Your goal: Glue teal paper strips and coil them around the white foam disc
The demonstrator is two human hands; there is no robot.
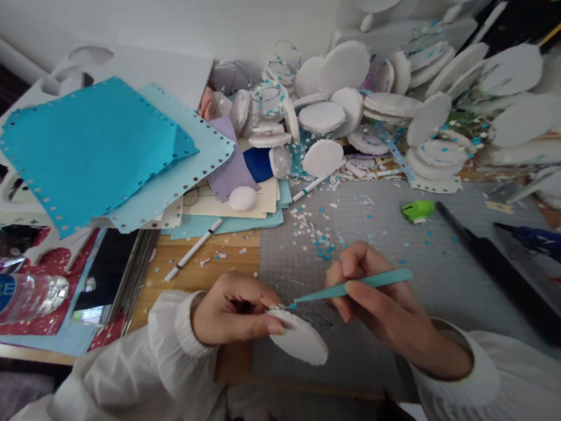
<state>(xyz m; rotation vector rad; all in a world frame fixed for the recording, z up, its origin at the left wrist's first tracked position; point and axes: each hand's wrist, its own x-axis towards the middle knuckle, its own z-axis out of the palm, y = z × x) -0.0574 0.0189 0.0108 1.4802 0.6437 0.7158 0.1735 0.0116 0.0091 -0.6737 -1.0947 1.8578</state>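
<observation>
Pinched between the thumb and fingers of my left hand (235, 311) is a white foam disc (301, 340), tilted, with thin wire loops (317, 318) at its upper side. My right hand (376, 294) is closed round a pair of teal tweezers (370, 280). Their tips point left and meet a small blue piece (293, 305) close to my left fingertips; whether they grip it I cannot tell. Beyond both hands, tiny white and blue paper stars (324, 244) lie scattered on a grey cutting mat (285, 270).
Many white foam discs (346, 69) are heaped at the back. A green punch (418, 211), a black-handled knife (492, 262) and a dark blue glue gun (547, 244) lie right. Punched blue paper (94, 148), a white pen (193, 249) and a water bottle (17, 295) are left.
</observation>
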